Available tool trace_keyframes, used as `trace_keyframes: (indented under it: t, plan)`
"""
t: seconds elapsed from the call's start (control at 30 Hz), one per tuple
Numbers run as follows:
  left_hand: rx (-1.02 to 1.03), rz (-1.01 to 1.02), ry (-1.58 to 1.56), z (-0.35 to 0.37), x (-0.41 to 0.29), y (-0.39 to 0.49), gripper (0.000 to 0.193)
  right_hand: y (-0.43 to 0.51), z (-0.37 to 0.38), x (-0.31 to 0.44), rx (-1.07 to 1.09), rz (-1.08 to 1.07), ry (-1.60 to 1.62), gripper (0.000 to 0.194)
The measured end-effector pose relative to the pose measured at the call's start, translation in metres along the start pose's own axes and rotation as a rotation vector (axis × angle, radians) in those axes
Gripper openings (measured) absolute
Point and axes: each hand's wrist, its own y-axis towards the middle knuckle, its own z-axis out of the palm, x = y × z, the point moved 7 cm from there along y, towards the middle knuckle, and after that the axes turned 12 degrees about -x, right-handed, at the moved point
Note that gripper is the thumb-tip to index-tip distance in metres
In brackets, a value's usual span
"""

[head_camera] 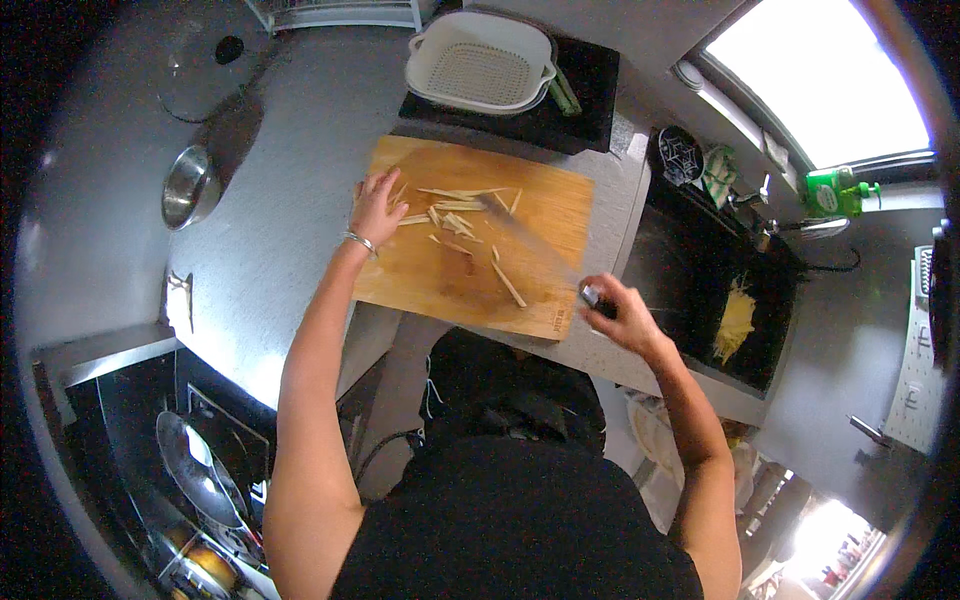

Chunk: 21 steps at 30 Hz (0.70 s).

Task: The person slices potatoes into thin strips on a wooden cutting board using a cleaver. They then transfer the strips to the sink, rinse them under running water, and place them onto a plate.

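Note:
A wooden cutting board lies on the counter before me, with pale cut strips of a vegetable, perhaps potato, scattered over its middle. My right hand grips the dark handle of a kitchen knife at the board's right edge. The blade is blurred and slants up and left, its far end near the strips. At the board's left side my left hand is spread palm down, with a few strips by its fingers. Whether it pinches any of them is hidden. One longer strip lies apart, lower right of the rest.
Behind the board a white colander basket stands on a black slab. A steel bowl and a glass lid are at left. The dark sink at right holds pale yellow shreds. A pan sits lower left.

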Motion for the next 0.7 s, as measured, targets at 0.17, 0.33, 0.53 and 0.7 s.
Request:
trace_keyframes:
  t: [0.17, 0.33, 0.53, 0.7]
  plan:
    - [0.047, -0.064, -0.094, 0.021, -0.032, -0.019, 0.035, 0.05, 0.001, -0.028, -0.052, 0.109, -0.16, 0.04]
    - [0.182, -0.16, -0.195, 0.029, -0.065, -0.047, 0.032, 0.046, 0.037, -0.006, 0.094, -0.083, -0.208, 0.046]
    - [0.074, -0.22, -0.104, -0.005, -0.055, -0.038, 0.048, 0.027, 0.055, 0.0, 0.184, -0.101, -0.13, 0.047]
    - [0.312, -0.075, -0.055, 0.009, -0.065, -0.022, 0.06, -0.011, 0.056, -0.037, 0.15, 0.308, 0.578, 0.041]
